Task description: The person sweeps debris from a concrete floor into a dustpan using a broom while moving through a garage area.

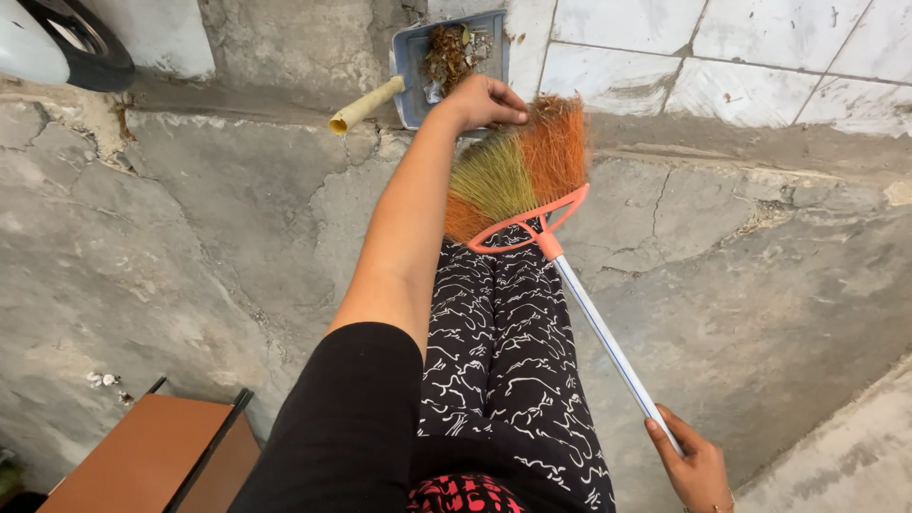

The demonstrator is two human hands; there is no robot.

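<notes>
1. Head view, far left: a brown cabinet (152, 456) stands at the lower edge and part of a dark tyre (81, 43) shows in the upper corner. Neither is touched.
2. Dustpan (446, 62): blue-grey, lying on the concrete floor (190, 247) against the wall, loaded with dry leaves and debris, its pale handle pointing left. Judged light and rigid; that handle is the place to take it.
3. Your left hand (484, 100): arm extended, fingers curled into the bristle tips just beside the dustpan. Grip is partly clenched on the bristles.
4. Broom (518, 171): orange and green bristles, salmon plastic head, lying over your patterned trousers. Judged light; the bristles are soft and springy and will give under the fingers.
5. Your right hand (693, 465): grip clenched around the white shaft's lower end. The smooth shaft is stiff and may be slippery.
</notes>
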